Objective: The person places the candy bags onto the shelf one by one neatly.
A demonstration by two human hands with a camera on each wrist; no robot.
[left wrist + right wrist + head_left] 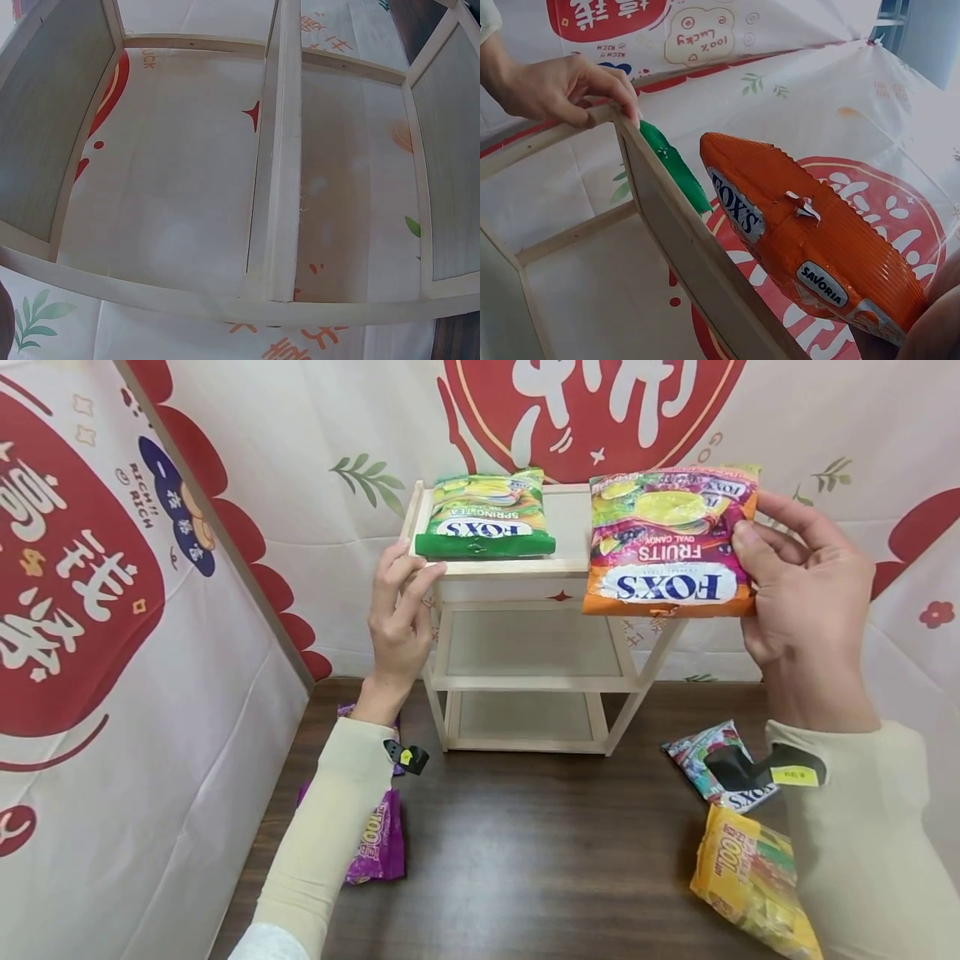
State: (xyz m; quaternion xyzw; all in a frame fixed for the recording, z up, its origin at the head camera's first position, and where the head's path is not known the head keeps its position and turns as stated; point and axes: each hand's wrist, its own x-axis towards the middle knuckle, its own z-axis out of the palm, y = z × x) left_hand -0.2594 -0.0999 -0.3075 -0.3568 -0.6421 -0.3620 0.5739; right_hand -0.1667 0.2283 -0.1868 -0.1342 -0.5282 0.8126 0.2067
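My right hand [813, 581] pinches a pink and orange bag of Fox's fruits candy [667, 543] by its right side. The bag is held up at the right end of the wooden shelf rack's top tier [517, 565]; the right wrist view shows its orange end [817, 217] beside the top tier. At the rack's front left corner, my left hand [401, 610] holds the frame, fingers bent over the edge. A green bag of Fox's spring tea candy [487, 514] lies on the top tier's left part, close to the left hand.
Two lower tiers [536, 647] sit beneath the top. Purple candy bags [382, 843] lie on the dark wood table [525, 852] at left. At right lie a light-blue Fox's bag [716, 760] and a yellow candy bag [753, 881]. Printed cloth walls [315, 410] stand behind and at the sides.
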